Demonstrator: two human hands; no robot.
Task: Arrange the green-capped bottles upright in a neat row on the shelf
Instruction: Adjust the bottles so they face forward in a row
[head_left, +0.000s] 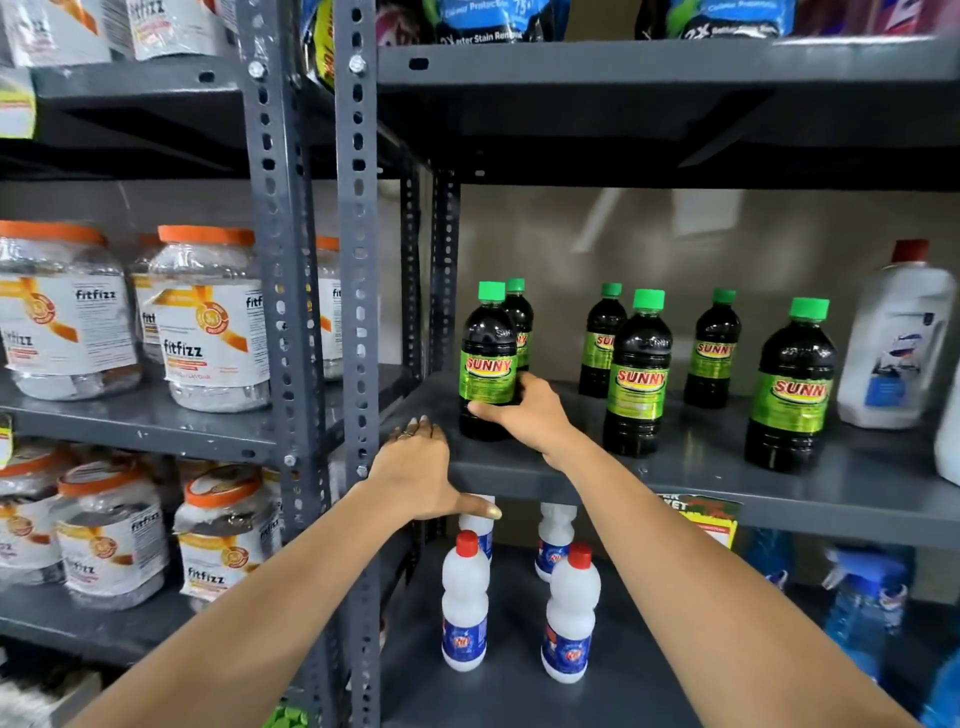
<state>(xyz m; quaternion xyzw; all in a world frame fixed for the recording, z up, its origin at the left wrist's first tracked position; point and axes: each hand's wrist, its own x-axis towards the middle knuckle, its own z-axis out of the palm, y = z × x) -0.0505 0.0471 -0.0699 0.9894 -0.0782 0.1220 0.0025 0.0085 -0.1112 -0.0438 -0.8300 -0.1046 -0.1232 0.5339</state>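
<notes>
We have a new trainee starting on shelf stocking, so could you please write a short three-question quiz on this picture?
1. How many green-capped bottles stand on the shelf?
2. True or false: the left hand grips a bottle.
3. Which hand holds the leftmost front bottle: A) left, B) right, C) neither?

Key:
1. Six, all upright, three in front and three behind.
2. False; it rests on the shelf edge.
3. B.

"SUNNY" read on green-capped bottles (638, 374). "fitfizz" on orange-lid jars (210, 322). Pouches (478, 21) up top: "Stain Rem…", partly legible.
</notes>
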